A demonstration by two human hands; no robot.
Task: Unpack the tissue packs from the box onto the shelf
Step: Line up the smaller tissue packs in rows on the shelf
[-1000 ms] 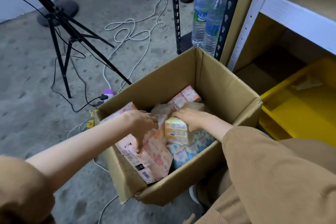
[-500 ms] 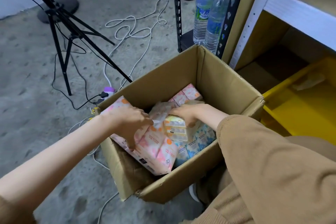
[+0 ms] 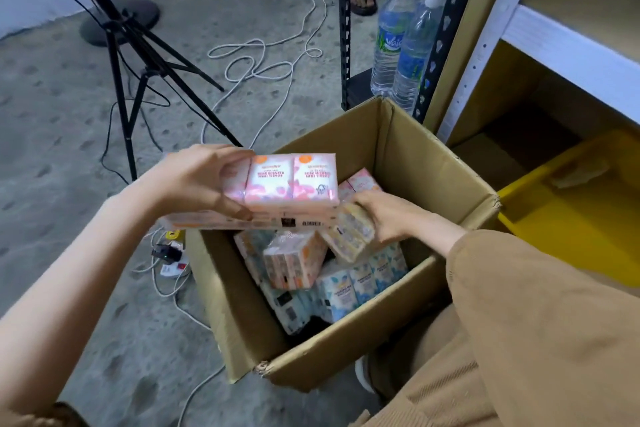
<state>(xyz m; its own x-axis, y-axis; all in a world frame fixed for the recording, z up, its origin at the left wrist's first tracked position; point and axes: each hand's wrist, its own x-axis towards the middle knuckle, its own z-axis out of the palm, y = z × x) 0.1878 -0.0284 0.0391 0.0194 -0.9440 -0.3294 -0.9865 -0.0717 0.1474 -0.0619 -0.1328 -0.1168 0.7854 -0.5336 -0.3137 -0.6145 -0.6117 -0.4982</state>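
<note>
Cardboard box (image 3: 426,166) sat open on the concrete floor (image 3: 69,121), just left of a white shelf (image 3: 568,52) with a yellow bin (image 3: 571,229) under its beam. The left hand (image 3: 204,180) was raised over the box's far-left rim, gripping a flat pink tissue pack (image 3: 287,184) with its fingers over the far edge and its thumb on the near edge; the pack hung clear of those below. The right hand (image 3: 391,218) reached into the right side of the box, its fingers wrapped round a pale yellow pack (image 3: 349,232) that lay tilted among the others. Lower in the box an orange pack (image 3: 294,263) leaned on blue packs (image 3: 363,282) by the near-right wall, and more pink packs (image 3: 360,182) showed at the far side. Two water bottles (image 3: 394,42) stood on a black rack (image 3: 343,28) beyond the box. A black tripod (image 3: 128,55) stood at far left, a white cable (image 3: 263,62) looped over the floor, and a power strip (image 3: 169,262) lay just left of the box.
</note>
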